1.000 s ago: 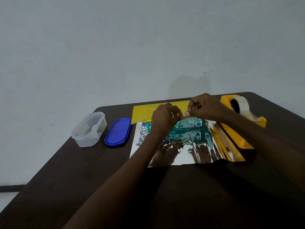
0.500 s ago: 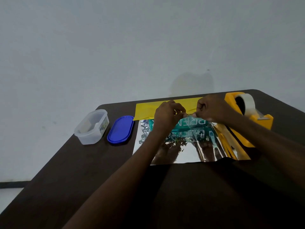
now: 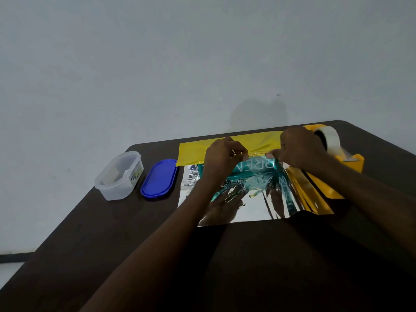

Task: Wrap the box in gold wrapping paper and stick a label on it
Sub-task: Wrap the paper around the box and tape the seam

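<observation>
Teal box (image 3: 258, 168): pale capital letters run along the side facing the camera; the stretch visible between the left hand (image 3: 221, 159) and the right hand (image 3: 301, 148) appears to read "REN", the rest being covered by the hands. Clear plastic container (image 3: 119, 175): a small printed label (image 3: 135, 175) on its side wall, too small to read.

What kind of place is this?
Probably a plain room at home or in an office, set up for gift wrapping: a dark table against a bare wall, with a tape dispenser and gold wrapping paper.
</observation>
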### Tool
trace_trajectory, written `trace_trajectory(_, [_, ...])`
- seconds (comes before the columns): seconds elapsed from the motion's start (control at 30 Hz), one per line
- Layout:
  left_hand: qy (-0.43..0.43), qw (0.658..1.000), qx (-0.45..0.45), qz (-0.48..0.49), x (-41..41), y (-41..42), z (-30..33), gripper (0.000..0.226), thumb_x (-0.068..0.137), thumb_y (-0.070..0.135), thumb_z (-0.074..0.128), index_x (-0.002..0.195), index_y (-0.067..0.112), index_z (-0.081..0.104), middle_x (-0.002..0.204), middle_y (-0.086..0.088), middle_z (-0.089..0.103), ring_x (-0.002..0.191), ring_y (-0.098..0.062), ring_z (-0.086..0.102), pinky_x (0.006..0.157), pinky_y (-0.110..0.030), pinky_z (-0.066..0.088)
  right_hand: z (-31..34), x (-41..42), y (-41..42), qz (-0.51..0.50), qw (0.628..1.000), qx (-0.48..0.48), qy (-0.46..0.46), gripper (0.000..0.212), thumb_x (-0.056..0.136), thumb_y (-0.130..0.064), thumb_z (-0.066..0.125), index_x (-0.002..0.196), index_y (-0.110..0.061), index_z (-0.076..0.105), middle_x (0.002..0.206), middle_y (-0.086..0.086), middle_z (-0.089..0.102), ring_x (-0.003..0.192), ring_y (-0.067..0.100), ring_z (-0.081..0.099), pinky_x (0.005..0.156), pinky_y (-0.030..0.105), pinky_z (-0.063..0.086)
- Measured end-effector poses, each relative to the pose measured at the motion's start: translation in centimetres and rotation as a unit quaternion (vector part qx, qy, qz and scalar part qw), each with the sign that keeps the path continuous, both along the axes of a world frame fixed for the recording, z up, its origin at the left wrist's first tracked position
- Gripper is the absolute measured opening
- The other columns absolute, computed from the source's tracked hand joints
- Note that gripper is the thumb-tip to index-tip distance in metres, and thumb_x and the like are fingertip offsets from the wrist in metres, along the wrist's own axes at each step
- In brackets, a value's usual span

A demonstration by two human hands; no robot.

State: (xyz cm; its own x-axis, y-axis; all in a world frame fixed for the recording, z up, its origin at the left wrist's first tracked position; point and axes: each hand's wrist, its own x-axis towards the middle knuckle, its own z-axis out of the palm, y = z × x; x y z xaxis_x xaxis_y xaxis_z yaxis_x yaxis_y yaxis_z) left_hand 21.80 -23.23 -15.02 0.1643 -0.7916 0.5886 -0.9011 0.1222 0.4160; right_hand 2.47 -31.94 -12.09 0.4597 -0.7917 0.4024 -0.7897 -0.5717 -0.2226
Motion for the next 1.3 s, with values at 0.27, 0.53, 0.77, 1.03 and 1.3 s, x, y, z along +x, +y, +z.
trace_trajectory(0.27, [-0.001, 1.000, 0.006, -0.006, 0.1, -0.1, -0.1, 0.008, 0.079, 0.028, 0.078, 0.086, 0.025, 0.078, 0.084, 0.006, 0.068, 0.070, -0.007, 0.061, 0.065, -0.029, 0.048, 0.3, -0.7, 1.8, -0.061, 0.991, -0.118, 0.031, 0.020, 0.076, -0.007, 0.075, 0.088, -0.008, 0.060, 0.088, 0.014, 0.066, 0.081, 0.034, 0.065, 0.065, 0.034, 0.049])
trace_trajectory(0.53, [-0.003, 1.000, 0.007, -0.008, 0.0, 0.1, 0.1, 0.008, 0.080, 0.024, 0.077, 0.088, 0.023, 0.079, 0.086, 0.006, 0.068, 0.071, -0.008, 0.062, 0.064, -0.027, 0.047, -1.9, 2.1, 2.4, 0.141, 0.983, -0.080, -0.081, 0.015, 0.080, -0.004, 0.070, 0.078, -0.019, 0.070, 0.079, -0.001, 0.064, 0.077, 0.019, 0.056, 0.060, 0.026, 0.040])
trace_trajectory(0.77, [-0.002, 1.000, 0.011, -0.026, 0.5, 0.1, 0.0, 0.012, 0.079, 0.022, 0.078, 0.091, 0.023, 0.079, 0.088, 0.005, 0.069, 0.074, -0.010, 0.064, 0.068, -0.032, 0.053, -2.1, -0.2, 0.4, 0.153, 0.979, -0.054, -0.124, 0.010, 0.076, -0.004, 0.075, 0.071, -0.011, 0.071, 0.073, 0.003, 0.063, 0.072, 0.022, 0.057, 0.063, 0.033, 0.043])
trace_trajectory(1.03, [-0.007, 1.000, 0.005, -0.028, 0.2, 0.5, 0.2, 0.013, 0.079, 0.020, 0.078, 0.092, 0.020, 0.079, 0.090, 0.002, 0.069, 0.072, -0.011, 0.062, 0.066, -0.028, 0.048, -1.4, 1.3, 1.6, 0.069, 0.987, -0.136, -0.056, 0.010, 0.077, 0.002, 0.073, 0.086, -0.002, 0.075, 0.084, 0.018, 0.068, 0.080, 0.033, 0.061, 0.064, 0.031, 0.044])
trace_trajectory(1.3, [-0.035, 0.999, -0.016, 0.002, 0.1, 0.3, -0.6, 0.017, 0.079, 0.020, 0.077, 0.097, 0.021, 0.079, 0.090, 0.002, 0.068, 0.084, -0.016, 0.057, 0.068, -0.031, 0.046, -2.0, 1.5, 1.5, 0.131, 0.986, -0.094, -0.049, 0.014, 0.081, 0.001, 0.072, 0.091, -0.007, 0.077, 0.095, 0.010, 0.072, 0.092, 0.029, 0.059, 0.073, 0.031, 0.041])
